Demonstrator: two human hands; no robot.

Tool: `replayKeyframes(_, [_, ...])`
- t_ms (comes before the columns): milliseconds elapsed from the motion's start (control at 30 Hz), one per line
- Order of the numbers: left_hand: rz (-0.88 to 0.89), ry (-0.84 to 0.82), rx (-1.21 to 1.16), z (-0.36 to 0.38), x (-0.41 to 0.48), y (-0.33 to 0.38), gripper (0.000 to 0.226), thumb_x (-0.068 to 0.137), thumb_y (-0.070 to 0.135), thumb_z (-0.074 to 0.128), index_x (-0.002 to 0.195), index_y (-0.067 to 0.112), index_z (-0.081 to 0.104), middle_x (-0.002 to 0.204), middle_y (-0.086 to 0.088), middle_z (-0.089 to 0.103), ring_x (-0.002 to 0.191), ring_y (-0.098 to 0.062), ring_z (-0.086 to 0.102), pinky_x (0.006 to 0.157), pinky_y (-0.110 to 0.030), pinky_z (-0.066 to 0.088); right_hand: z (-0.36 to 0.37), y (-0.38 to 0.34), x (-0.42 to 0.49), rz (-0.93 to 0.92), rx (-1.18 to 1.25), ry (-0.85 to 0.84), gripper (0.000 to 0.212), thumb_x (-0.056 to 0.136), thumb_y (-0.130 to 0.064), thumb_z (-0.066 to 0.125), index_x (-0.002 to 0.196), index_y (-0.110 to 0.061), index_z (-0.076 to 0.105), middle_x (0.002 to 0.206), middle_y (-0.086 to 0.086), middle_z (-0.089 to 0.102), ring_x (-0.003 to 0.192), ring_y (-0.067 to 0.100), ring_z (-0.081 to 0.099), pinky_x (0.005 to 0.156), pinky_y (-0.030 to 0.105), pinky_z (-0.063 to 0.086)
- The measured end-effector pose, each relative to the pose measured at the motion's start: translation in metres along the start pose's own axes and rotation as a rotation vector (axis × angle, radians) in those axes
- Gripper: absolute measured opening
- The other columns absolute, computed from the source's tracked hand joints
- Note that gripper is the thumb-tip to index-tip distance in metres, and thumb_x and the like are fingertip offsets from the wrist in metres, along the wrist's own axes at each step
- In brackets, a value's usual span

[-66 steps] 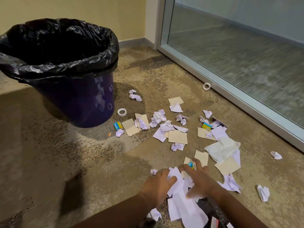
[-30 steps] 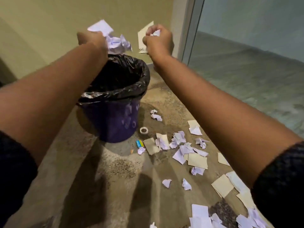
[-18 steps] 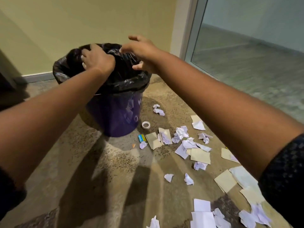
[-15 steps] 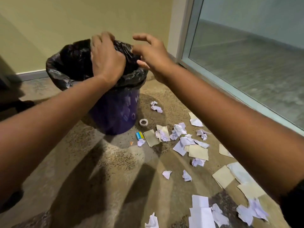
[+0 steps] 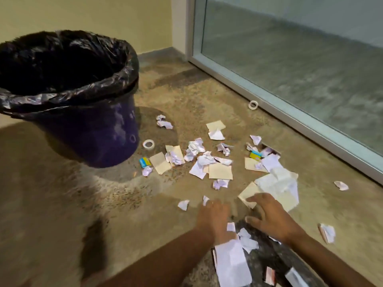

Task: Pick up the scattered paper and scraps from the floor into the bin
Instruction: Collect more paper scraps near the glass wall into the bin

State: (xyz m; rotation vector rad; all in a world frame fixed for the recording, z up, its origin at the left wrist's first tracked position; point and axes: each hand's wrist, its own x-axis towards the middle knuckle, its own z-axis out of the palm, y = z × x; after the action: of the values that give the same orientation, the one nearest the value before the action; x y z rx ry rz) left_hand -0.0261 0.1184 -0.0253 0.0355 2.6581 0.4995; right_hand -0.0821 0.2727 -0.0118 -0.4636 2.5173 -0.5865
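Wide bare floor [image 5: 62,204] left of the litter, free for swinging arms across to the bin [image 5: 89,137]. Upright at far left, black liner [image 5: 68,94] folded over a wide mouth, well apart from both hands. Hard limit on the right: metal door frame [image 5: 290,112], with scraps close along it.

Left hand [image 5: 213,216] low over the floor, fingers loosely extended and holding nothing, tips beside a small scrap [image 5: 205,200]. Right hand [image 5: 269,216] spread, fingers apart, tips on a cream card [image 5: 247,191].

Probably feather-light, all of it. Flat white sheets [image 5: 275,183]: limp, hugging the floor, best lifted by a raised corner or raked into a heap. Cards: stiffer, best pinched at an edge. Crumpled balls [image 5: 194,150]: springy, easy from above, several per handful. Tape roll [image 5: 148,144] just beside the bin: rigid, likely to roll if nudged.
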Motion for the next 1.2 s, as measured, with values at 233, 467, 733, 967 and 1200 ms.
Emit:
replayKeyframes(233, [-0.069, -0.135, 0.191, 0.036, 0.008, 0.022, 0.074, 0.081, 0.027, 0.070, 0.140, 0.013, 0.028, 0.141, -0.012, 0.033, 0.130, -0.031, 0.037, 0.102, -0.042, 0.039, 0.052, 0.068, -0.060, 0.231, -0.107, -0.114, 0.106, 0.018, -0.099, 0.034, 0.118, -0.076, 0.004, 0.152, 0.013, 0.016, 0.139, 0.040, 0.021, 0.109, 0.050, 0.030])
replayKeyframes(467, [-0.126, -0.074, 0.034, 0.045, 0.018, 0.021, 0.053, 0.089, 0.007, 0.057, 0.138, 0.010, 0.035, 0.138, -0.013, 0.042, 0.127, -0.028, 0.045, 0.100, -0.035, 0.043, 0.070, 0.051, -0.041, 0.202, -0.098, -0.055, 0.102, 0.065, -0.047, 0.068, 0.128, -0.067, -0.010, 0.151, 0.013, 0.008, 0.138, 0.037, 0.017, 0.107, 0.041, 0.031])
replayKeyframes(733, [-0.237, -0.082, -0.207, 0.040, 0.025, 0.007, 0.034, 0.096, 0.006, 0.045, 0.130, 0.001, 0.048, 0.140, -0.013, 0.047, 0.133, -0.025, 0.042, 0.107, -0.028, 0.034, 0.067, 0.053, -0.002, 0.144, -0.056, 0.004, 0.086, 0.066, -0.050, 0.065, 0.141, -0.034, 0.027, 0.147, 0.014, 0.016, 0.138, 0.034, 0.014, 0.109, 0.037, 0.028])
replayKeyframes(967, [-0.301, -0.057, -0.352, 0.043, 0.025, 0.010, 0.035, 0.100, 0.010, 0.037, 0.134, 0.005, 0.041, 0.144, -0.011, 0.044, 0.135, -0.022, 0.041, 0.107, -0.026, 0.032, 0.061, 0.063, -0.001, -0.103, -0.034, 0.088, 0.019, 0.084, -0.006, 0.051, 0.077, -0.015, 0.066, 0.086, -0.014, 0.035, 0.078, 0.005, 0.042, 0.070, 0.018, 0.032])
replayKeyframes(1200, [-0.309, -0.042, -0.463, 0.054, 0.018, 0.019, 0.027, 0.099, 0.004, 0.034, 0.123, 0.010, 0.045, 0.122, -0.007, 0.052, 0.125, -0.022, 0.050, 0.087, -0.026, 0.040, 0.052, 0.101, -0.033, -0.003, 0.042, 0.236, 0.020, 0.084, -0.001, 0.057, 0.077, -0.016, 0.068, 0.076, -0.020, 0.036, 0.082, 0.014, 0.052, 0.068, 0.013, 0.031])
